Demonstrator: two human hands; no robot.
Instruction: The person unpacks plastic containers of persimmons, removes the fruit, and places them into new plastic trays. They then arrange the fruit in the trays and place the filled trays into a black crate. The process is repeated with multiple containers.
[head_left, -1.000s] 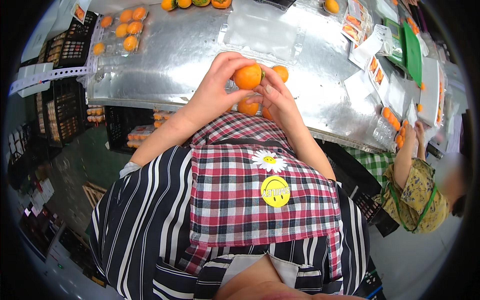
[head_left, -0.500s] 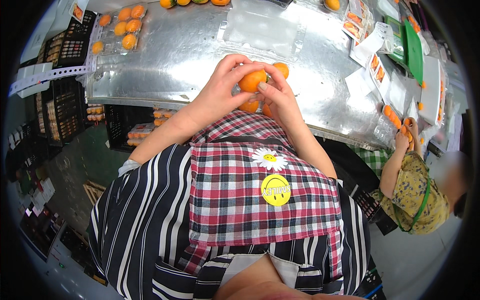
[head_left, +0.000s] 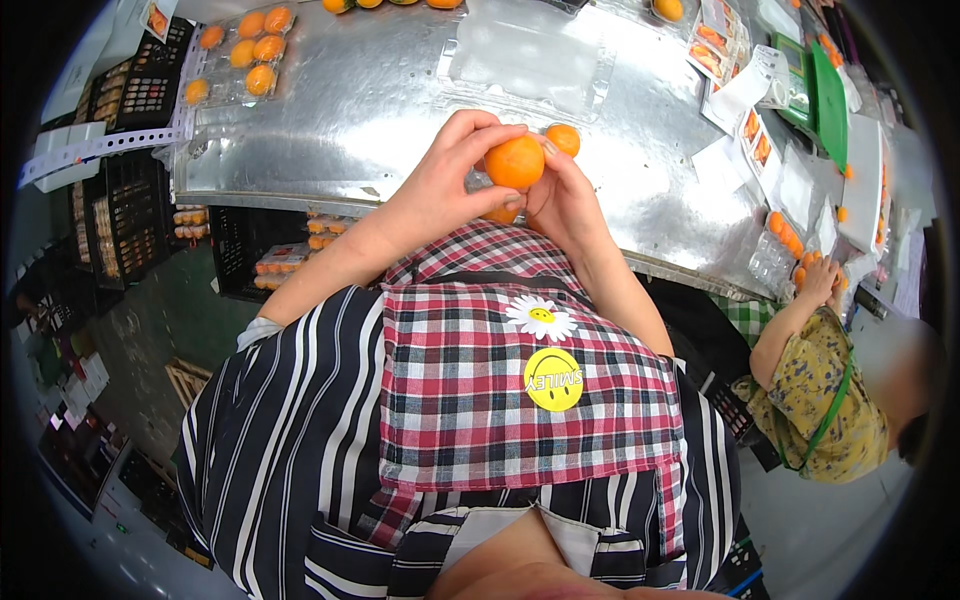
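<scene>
Between my two hands, above the near edge of the metal table, is a round orange persimmon (head_left: pixel 514 162). My left hand (head_left: pixel 450 165) grips it from the left, fingers over the top and thumb underneath. On the right side, my right hand (head_left: pixel 563 190) has its thumb and bent fingers against the fruit. Just behind the right fingers rests another persimmon (head_left: pixel 563 139). Below the held one, a further persimmon (head_left: pixel 500 214) shows partly, mostly covered by my hands. A clear plastic tray (head_left: pixel 525 60) lies beyond them on the table.
A clear pack of orange fruit (head_left: pixel 242 55) sits at the far left of the metal table (head_left: pixel 350 100). Printed cards (head_left: pixel 757 140) and a green box (head_left: pixel 822 105) are to the right. A co-worker (head_left: pixel 825 390) handles fruit there. Black crates (head_left: pixel 240 255) stand below the left edge.
The persimmon has been turned in my hands and sits slightly further right, its smooth side showing. My right thumb has shifted up to its right edge. The co-worker's hands have moved slightly.
</scene>
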